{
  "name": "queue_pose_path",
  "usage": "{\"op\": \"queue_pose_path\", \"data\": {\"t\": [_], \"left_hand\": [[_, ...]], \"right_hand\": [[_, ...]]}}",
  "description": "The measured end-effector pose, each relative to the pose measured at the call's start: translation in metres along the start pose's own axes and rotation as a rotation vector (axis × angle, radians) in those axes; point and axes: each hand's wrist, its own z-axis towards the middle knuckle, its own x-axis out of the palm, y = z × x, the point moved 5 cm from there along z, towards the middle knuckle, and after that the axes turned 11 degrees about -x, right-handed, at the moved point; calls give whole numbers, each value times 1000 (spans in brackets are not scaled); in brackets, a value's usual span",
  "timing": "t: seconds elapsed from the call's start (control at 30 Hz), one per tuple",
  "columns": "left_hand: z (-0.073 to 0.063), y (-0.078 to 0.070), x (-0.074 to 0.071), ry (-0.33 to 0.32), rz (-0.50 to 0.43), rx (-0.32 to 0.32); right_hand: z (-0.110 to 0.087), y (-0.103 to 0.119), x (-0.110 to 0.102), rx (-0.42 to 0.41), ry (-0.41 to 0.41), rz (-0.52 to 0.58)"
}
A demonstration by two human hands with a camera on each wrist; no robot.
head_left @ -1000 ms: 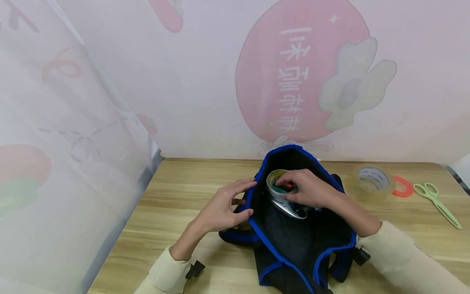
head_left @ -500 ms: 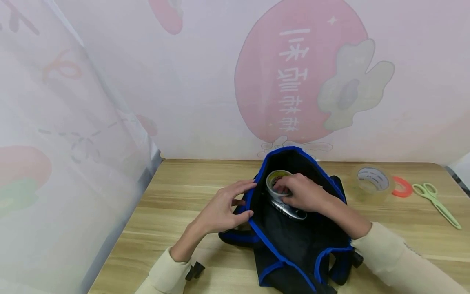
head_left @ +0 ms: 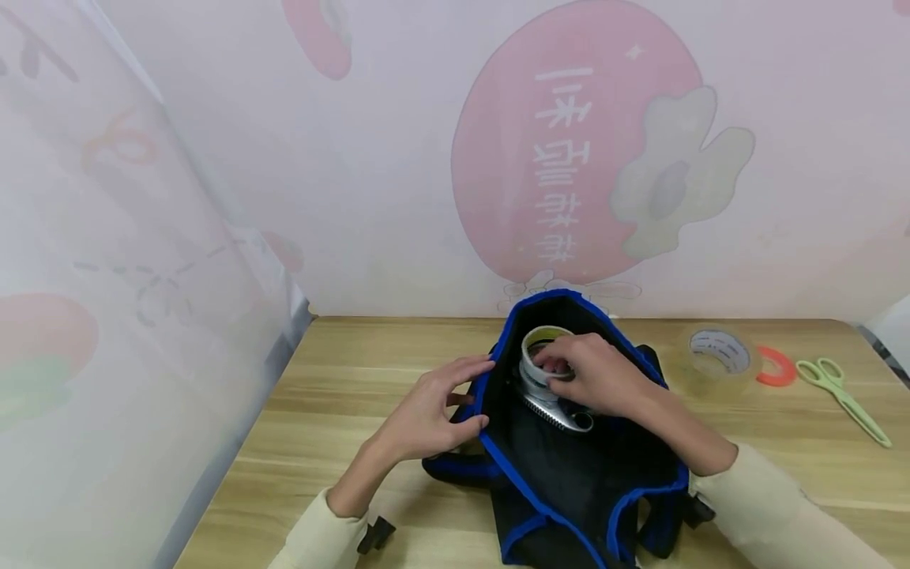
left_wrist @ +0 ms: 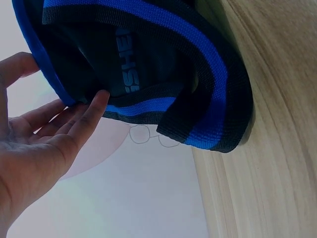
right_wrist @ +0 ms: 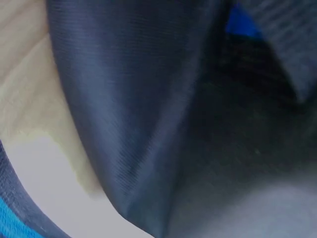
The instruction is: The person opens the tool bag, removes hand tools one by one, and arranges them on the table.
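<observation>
A black bag with blue trim point(head_left: 562, 462) lies with its mouth spread on the wooden table. My left hand point(head_left: 434, 411) touches the left rim from outside, fingertips and thumb apart on the blue edge; the left wrist view shows the fingers point(left_wrist: 79, 116) nearly straight against the fabric. Inside the bag, my right hand point(head_left: 593, 375) pinches a silver-grey tape roll point(head_left: 535, 370), fingers inside its ring and thumb at the near wall. Below the roll lies a silvery tool point(head_left: 558, 415) with a toothed edge and a round hole. The right wrist view holds only dark fabric point(right_wrist: 124, 99).
To the right on the table point(head_left: 370, 379) are a wide clear tape roll point(head_left: 720, 352), a thin red-orange ring point(head_left: 778, 367) and green scissors point(head_left: 849, 401). A patterned curtain point(head_left: 398, 197) rises behind the table. Bag straps point(head_left: 462, 466) lie at the left side.
My right hand has settled its fingers into the tape roll's ring, and the roll sits a little higher and further right in the bag. The left hand has stayed at the rim.
</observation>
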Motion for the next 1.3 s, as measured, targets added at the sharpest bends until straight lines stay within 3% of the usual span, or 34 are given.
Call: {"op": "queue_pose_path", "data": {"t": [0.6, 0.83, 1.0, 1.3], "left_hand": [[2, -1, -2, 2, 0, 2], [2, -1, -3, -1, 3, -5], [2, -3, -3, -1, -1, 9], [1, -4, -2, 11, -12, 11]], "right_hand": [[-38, 15, -70, -84, -255, -63], [-56, 7, -85, -94, -343, -139], [-73, -4, -93, -41, -377, -191], [-108, -28, -101, 84, -382, -185]]}}
